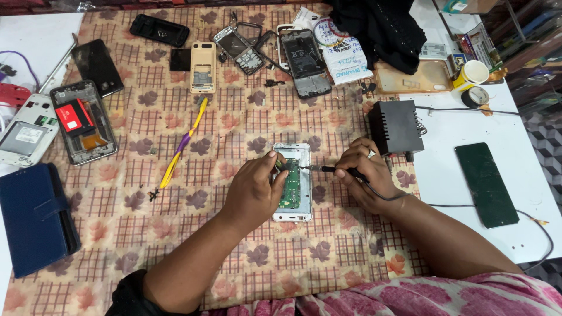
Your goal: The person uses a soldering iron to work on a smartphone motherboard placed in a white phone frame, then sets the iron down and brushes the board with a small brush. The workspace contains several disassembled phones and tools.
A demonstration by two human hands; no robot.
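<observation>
Left hand (253,190): I see it clenched on the left edge of the phone (294,199), fingers over the green board (289,190).
Right hand (363,172): I see it grasping the iron (328,169), tip meeting the board just beside my left fingertips.
Phone: white, open, between both hands on the cloth (234,117).
Black box (395,127): just behind my right hand.

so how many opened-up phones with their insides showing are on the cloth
5: white one under the hands, grey one with a red part at left, beige one, keypad one and dark one along the top. More may be hidden.
</observation>
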